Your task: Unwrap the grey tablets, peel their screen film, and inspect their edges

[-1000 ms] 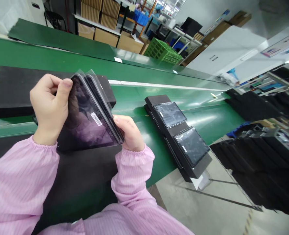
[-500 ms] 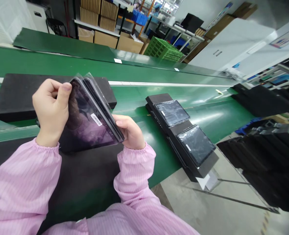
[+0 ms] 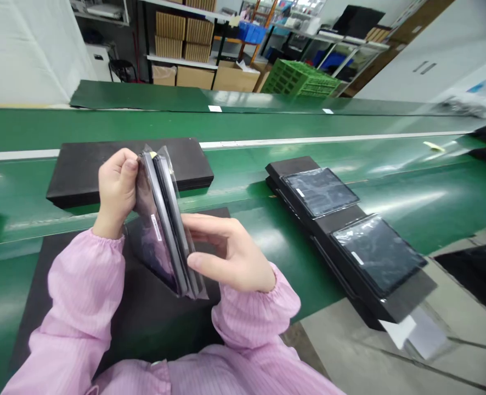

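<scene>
We are finding no readable text; the label [image 3: 156, 227] on the held tablet [image 3: 154, 260] and labels [image 3: 357, 258] on the two tablets [image 3: 386, 249] right of it are appearing too small.

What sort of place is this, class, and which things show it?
Probably a factory assembly or packing line: a long green worktop, plastic-wrapped tablets lying on black blocks, and cardboard boxes stored around the shelves behind.

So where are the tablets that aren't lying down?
Left of centre in the head view: the tablets are in the left hand, tilted, with the right hand at their other side.
</scene>
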`<state>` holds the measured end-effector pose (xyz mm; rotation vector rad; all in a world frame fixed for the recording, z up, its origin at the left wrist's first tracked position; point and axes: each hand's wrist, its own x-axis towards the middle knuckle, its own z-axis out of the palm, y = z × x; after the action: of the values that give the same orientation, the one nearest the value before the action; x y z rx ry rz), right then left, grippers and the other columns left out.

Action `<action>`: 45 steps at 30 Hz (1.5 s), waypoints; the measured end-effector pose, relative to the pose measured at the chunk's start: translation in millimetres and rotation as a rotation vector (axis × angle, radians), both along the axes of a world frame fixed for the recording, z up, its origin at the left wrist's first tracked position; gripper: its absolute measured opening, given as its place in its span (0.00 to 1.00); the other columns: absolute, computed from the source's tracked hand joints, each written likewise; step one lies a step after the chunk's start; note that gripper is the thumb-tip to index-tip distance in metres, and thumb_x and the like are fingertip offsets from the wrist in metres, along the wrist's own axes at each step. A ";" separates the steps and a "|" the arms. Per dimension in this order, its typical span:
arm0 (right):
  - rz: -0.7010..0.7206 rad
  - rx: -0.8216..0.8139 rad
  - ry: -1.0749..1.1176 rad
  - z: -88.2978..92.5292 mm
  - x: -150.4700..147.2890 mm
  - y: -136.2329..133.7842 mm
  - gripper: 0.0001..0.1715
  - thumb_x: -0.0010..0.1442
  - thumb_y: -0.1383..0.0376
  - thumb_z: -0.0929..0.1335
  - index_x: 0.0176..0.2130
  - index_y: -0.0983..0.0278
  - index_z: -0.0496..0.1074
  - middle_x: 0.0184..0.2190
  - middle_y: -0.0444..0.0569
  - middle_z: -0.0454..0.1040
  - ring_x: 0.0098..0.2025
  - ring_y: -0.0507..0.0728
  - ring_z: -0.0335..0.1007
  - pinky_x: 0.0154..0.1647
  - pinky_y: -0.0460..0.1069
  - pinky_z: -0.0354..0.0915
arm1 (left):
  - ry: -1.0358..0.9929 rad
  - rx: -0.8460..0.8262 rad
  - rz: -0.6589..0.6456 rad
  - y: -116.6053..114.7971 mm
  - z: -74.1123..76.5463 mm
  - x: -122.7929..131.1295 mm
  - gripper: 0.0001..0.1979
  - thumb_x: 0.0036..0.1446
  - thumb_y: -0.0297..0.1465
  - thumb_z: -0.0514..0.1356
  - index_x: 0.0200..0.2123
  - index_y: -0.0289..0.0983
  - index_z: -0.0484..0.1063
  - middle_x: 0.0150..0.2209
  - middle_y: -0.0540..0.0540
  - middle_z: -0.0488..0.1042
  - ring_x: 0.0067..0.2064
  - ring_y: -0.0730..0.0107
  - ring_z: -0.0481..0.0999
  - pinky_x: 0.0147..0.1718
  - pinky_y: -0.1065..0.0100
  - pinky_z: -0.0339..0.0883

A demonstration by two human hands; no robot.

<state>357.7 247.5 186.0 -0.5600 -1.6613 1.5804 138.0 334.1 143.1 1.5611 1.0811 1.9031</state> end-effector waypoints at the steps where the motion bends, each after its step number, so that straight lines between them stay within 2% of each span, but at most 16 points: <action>1: 0.002 0.023 -0.004 1.5 -1.5 -2.6 0.24 0.57 0.68 0.73 0.54 0.61 0.77 0.57 0.51 0.76 0.56 0.62 0.76 0.61 0.59 0.71 | -0.020 -0.026 -0.028 -1.2 0.9 0.7 0.29 0.54 0.60 0.60 0.24 0.39 0.64 0.20 0.51 0.61 0.23 0.71 0.58 0.22 0.66 0.49; 6: -0.009 0.043 -0.034 5.0 -7.2 -10.5 0.27 0.56 0.69 0.73 0.56 0.61 0.75 0.58 0.53 0.75 0.58 0.63 0.75 0.59 0.59 0.73 | -0.058 -0.087 -0.108 -7.2 8.8 5.3 0.31 0.50 0.63 0.60 0.22 0.40 0.62 0.18 0.51 0.64 0.19 0.71 0.60 0.18 0.66 0.49; 12: -0.036 0.080 -0.049 6.8 -8.1 -14.6 0.29 0.55 0.69 0.73 0.57 0.62 0.74 0.57 0.54 0.76 0.56 0.63 0.76 0.58 0.58 0.74 | -0.038 -0.099 -0.150 -10.7 12.1 6.6 0.30 0.51 0.62 0.60 0.22 0.40 0.63 0.19 0.50 0.66 0.19 0.72 0.61 0.18 0.66 0.50; 18: -0.046 0.062 -0.067 8.0 -11.7 -22.0 0.35 0.52 0.70 0.76 0.58 0.69 0.73 0.57 0.60 0.75 0.55 0.64 0.77 0.57 0.57 0.75 | -0.050 -0.078 -0.242 -8.9 13.3 5.5 0.31 0.49 0.63 0.61 0.22 0.41 0.61 0.16 0.52 0.60 0.19 0.70 0.63 0.19 0.64 0.53; 24: -0.060 0.131 -0.078 8.1 -13.8 -25.0 0.35 0.52 0.71 0.77 0.59 0.63 0.73 0.58 0.55 0.74 0.52 0.59 0.79 0.55 0.52 0.77 | -0.081 -0.031 -0.319 -7.8 15.6 7.8 0.30 0.51 0.61 0.61 0.22 0.40 0.62 0.17 0.52 0.60 0.19 0.71 0.62 0.18 0.65 0.52; 29: -0.065 0.148 -0.089 8.7 -13.9 -24.1 0.36 0.51 0.70 0.78 0.59 0.61 0.73 0.57 0.53 0.75 0.54 0.59 0.77 0.55 0.52 0.77 | -0.085 -0.011 -0.359 -9.5 17.6 9.6 0.29 0.53 0.60 0.61 0.22 0.40 0.62 0.19 0.51 0.61 0.21 0.71 0.63 0.20 0.66 0.54; 33: -0.096 0.173 -0.128 8.3 -13.4 -24.0 0.36 0.51 0.68 0.78 0.58 0.61 0.73 0.56 0.52 0.76 0.56 0.61 0.76 0.57 0.54 0.76 | -0.087 -0.046 -0.322 -10.1 17.0 8.4 0.30 0.50 0.61 0.62 0.22 0.41 0.62 0.19 0.51 0.61 0.22 0.70 0.61 0.20 0.65 0.54; 37: -0.130 0.149 -0.115 5.4 -13.7 -25.2 0.38 0.52 0.69 0.76 0.61 0.59 0.70 0.61 0.50 0.73 0.61 0.62 0.72 0.61 0.57 0.73 | -0.077 -0.071 -0.253 -9.6 13.0 7.1 0.31 0.51 0.62 0.60 0.23 0.40 0.62 0.20 0.51 0.63 0.22 0.71 0.62 0.20 0.66 0.54; 40: -0.123 0.026 -0.013 2.4 -14.0 -22.2 0.36 0.57 0.69 0.71 0.64 0.58 0.67 0.62 0.50 0.72 0.61 0.61 0.72 0.61 0.57 0.72 | -0.037 -0.065 -0.138 -8.8 10.8 6.1 0.30 0.53 0.61 0.59 0.24 0.40 0.63 0.20 0.52 0.62 0.21 0.73 0.59 0.20 0.68 0.52; 43: -0.093 -0.085 0.057 -1.0 -13.5 -12.1 0.29 0.61 0.67 0.67 0.61 0.59 0.70 0.58 0.48 0.76 0.60 0.60 0.73 0.63 0.57 0.69 | 0.047 0.002 0.023 -8.0 11.4 4.5 0.29 0.54 0.59 0.60 0.22 0.39 0.65 0.19 0.53 0.60 0.20 0.74 0.56 0.20 0.68 0.52; 45: -0.114 -0.121 0.063 -4.2 -12.5 -2.3 0.26 0.60 0.65 0.67 0.58 0.59 0.74 0.54 0.46 0.79 0.59 0.61 0.73 0.65 0.58 0.66 | 0.088 0.020 0.120 -7.8 12.4 3.3 0.28 0.55 0.58 0.60 0.22 0.38 0.68 0.19 0.52 0.62 0.21 0.73 0.59 0.21 0.68 0.53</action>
<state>345.1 245.1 181.7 -0.6487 -1.4689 1.6056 141.3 326.3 155.5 1.6378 1.2219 1.9439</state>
